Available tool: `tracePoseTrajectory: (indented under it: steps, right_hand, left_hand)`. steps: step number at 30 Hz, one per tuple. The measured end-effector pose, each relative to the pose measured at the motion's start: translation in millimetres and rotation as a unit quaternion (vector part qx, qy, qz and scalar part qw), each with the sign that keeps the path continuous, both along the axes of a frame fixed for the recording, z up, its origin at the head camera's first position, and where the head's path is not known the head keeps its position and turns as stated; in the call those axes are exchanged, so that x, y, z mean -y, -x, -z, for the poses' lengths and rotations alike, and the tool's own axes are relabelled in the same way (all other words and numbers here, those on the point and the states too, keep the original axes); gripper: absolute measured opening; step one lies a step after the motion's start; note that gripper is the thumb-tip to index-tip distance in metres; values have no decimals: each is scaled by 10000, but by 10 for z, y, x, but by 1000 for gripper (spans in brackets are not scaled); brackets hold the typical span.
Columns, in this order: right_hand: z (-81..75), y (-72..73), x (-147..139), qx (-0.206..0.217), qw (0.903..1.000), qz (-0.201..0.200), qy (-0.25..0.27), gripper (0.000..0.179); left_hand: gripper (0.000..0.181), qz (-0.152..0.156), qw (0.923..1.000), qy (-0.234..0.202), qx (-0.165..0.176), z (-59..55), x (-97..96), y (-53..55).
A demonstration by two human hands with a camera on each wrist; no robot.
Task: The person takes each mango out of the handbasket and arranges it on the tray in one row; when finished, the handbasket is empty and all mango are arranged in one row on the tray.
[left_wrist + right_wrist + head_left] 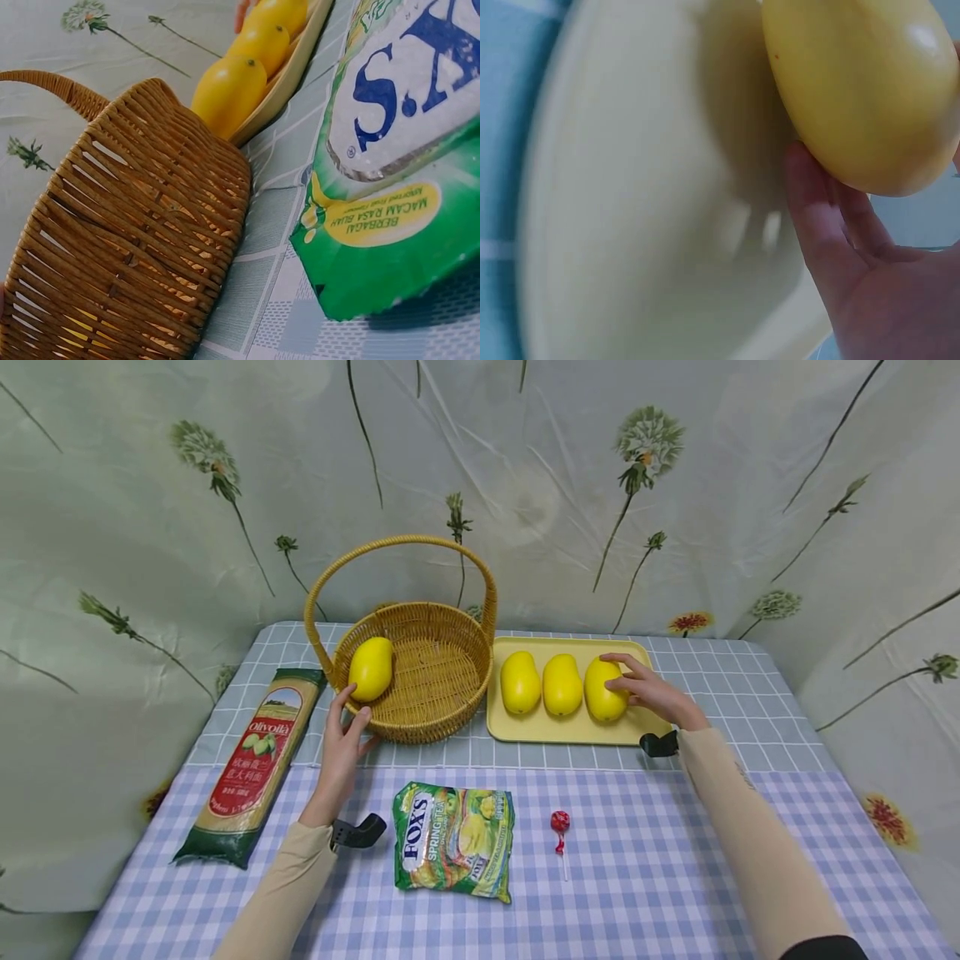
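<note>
My left hand (341, 756) holds the front-left rim of a round wicker basket (431, 727) with a tall handle. Inside the basket, at its left, lies a yellow mango (371, 668). My right hand (656, 693) grips the rightmost mango (602, 693) on a pale yellow tray (570, 735), thumb and fingers on its sides. Close up, the right wrist view has this mango (862, 90) against the fingers, with the tray (645, 187) beneath. Two more mangoes, a left one (520, 682) and a middle one (562, 685), lie beside it on the tray.
A pack of spaghetti (258, 760) lies left of the basket. In front are a green Fox's candy bag (453, 842) and a red lollipop (560, 822). A floral curtain (525, 485) hangs behind the checked tablecloth (637, 860).
</note>
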State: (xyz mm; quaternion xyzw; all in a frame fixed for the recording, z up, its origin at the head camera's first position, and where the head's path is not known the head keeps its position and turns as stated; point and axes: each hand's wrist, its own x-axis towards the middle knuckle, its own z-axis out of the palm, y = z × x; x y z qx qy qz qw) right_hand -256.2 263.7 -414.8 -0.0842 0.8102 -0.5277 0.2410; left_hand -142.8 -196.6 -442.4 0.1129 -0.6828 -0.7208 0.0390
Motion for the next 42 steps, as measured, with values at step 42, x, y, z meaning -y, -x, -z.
tracePoseTrajectory:
  steps: [42]
  right_hand:
    - [-636, 169, 2030, -1181, 9789, -1246, 1106, 40]
  left_hand:
    - [53, 30, 9999, 109, -70, 16, 3, -7]
